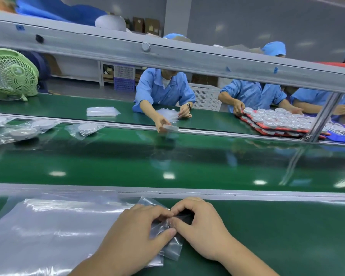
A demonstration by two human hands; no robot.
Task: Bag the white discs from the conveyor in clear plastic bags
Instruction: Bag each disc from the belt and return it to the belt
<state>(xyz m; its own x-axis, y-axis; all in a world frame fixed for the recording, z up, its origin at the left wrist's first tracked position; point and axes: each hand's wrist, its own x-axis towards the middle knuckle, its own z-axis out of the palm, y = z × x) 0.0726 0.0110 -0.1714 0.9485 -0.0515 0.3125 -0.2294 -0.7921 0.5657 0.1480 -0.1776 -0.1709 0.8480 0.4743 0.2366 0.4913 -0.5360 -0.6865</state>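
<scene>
the left hand (135,230) and right hand (199,224) both pinch the top of a small clear bag (171,250) with curled fingers, likely to rub its mouth open. the bag lies flat on the green tabletop (287,236) and looks empty. a big plastic sheet (48,226) lies under the left hand. the white discs (277,118) sit far off on red trays (267,129) past the belt (187,162).
</scene>
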